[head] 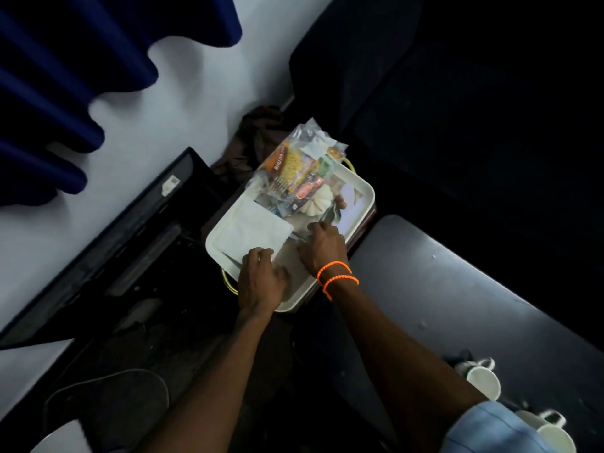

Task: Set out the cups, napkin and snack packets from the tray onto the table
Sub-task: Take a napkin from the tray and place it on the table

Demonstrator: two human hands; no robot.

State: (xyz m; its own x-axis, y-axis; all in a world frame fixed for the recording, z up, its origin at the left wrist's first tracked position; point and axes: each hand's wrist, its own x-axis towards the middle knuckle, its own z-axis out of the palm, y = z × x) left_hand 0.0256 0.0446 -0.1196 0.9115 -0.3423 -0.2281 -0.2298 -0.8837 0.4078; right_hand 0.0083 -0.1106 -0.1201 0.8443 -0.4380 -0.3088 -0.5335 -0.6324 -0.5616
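Cream tray (366, 188) sits in the middle of the view, tilted on the diagonal, and it's loaded. At its far end, a clear bag of snack packets (294, 171) is heaped up, orange and yellow wrappers showing through the plastic, the bag's top spilling past the tray's far rim. Just beside the bag, a white pleated thing (315, 202) — too blurred to name. On the near half of the tray lies the napkin (255, 230), white, flat, squarish.

Left hand (260, 284) is down at the tray's near corner, fingers curled together, tips resting at the napkin's near edge; whether they actually pinch it, can't tell. Right hand (322, 246) reaches further in, fingers bent and bunched at something shiny and thin beside the napkin, just short of the bag — the grip itself is hidden under the knuckles. Two orange bands (336, 276) ring that wrist.

Out to the right, the grey table (457, 282) curves away, well lit along its edge. Two white cups (483, 382) stand on it at the lower right, well apart from the tray, one partly behind a pale blue sleeve (490, 426). Left of the tray, a dark monitor (108, 250) leans by the white wall, blue curtain (65, 76) above.
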